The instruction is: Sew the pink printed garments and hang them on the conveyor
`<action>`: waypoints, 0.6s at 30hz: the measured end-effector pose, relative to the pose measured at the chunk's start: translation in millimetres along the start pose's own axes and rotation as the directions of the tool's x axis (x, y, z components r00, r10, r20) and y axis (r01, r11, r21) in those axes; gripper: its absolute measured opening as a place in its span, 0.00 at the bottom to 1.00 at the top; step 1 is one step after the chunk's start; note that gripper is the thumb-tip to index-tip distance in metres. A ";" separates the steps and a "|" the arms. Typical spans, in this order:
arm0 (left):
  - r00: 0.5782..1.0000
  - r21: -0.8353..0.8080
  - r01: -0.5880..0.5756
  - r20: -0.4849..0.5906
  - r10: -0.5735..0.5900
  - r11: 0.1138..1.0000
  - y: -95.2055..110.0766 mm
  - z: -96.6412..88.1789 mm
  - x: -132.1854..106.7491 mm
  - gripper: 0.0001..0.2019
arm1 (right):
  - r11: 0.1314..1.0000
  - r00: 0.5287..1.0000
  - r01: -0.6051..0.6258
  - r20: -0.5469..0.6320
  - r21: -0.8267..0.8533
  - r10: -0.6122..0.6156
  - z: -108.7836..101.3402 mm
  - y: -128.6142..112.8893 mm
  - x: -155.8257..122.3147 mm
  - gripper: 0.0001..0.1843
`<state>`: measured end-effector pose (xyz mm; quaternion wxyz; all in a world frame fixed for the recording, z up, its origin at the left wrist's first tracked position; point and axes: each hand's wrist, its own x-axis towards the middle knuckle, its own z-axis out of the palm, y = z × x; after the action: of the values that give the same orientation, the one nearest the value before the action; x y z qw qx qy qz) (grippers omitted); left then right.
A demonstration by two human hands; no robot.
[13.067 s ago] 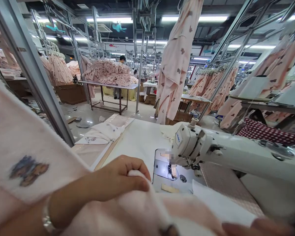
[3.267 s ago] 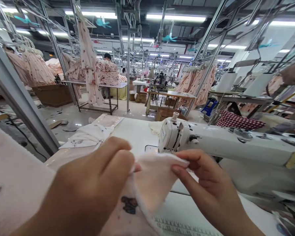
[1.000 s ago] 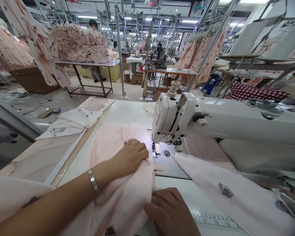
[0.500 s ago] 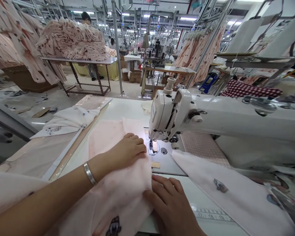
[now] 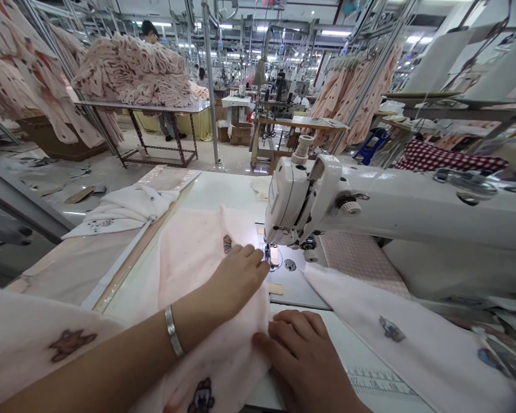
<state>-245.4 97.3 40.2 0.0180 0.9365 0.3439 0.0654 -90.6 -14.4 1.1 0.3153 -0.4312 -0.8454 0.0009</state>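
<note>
Pink cloth [image 5: 198, 244] lies under the left hand [image 5: 230, 284], fingers together, machine [image 5: 387, 198] just beyond their tips; the right hand [image 5: 303, 358] curls its fingers at the cloth's edge, whether pinching I can't tell.

The pink cloth [image 5: 189, 246] looks soft and matt, with a short fleecy nap and printed figures; the pale cloth piece [image 5: 361, 315] at the right shares that fuzzy surface. The sewing machine [image 5: 421, 198] has a glossy white painted casing with shiny metal fittings, and its bed plate [image 5: 298, 293] is smooth grey metal. The white counter [image 5: 215, 186] is smooth. A polished, silvery metal bracelet [image 5: 173, 331] catches the light. At the left, clear glossy sheeting, apparently plastic, covers a pinkish panel [image 5: 69, 267]. The checked fabric [image 5: 365, 261] beyond the needle looks matt, while the floor [image 5: 236, 159] shines.
</note>
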 end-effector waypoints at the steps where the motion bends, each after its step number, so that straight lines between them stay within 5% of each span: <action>1: 1.000 -0.014 0.002 0.018 -0.002 1.000 3.4 1.5 -4.7 0.07 | 1.000 1.000 0.021 0.008 0.003 -0.021 -1.1 2.7 0.3 0.13; 8: 1.000 -0.239 0.024 -0.002 -0.025 0.971 0.2 9.6 -31.1 0.18 | 0.965 0.966 0.259 0.002 -0.032 -0.259 -6.9 28.5 12.9 0.15; 18: 0.996 -0.257 -0.084 -0.062 0.071 0.963 -23.4 17.7 -3.7 0.20 | 0.946 0.949 0.314 0.027 -0.081 -0.313 -4.7 55.6 26.8 0.19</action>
<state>-260.8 113.0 20.4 0.1286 0.9368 0.2959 0.1350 -59.1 38.7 3.9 0.2870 -0.3044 -0.9046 -0.0817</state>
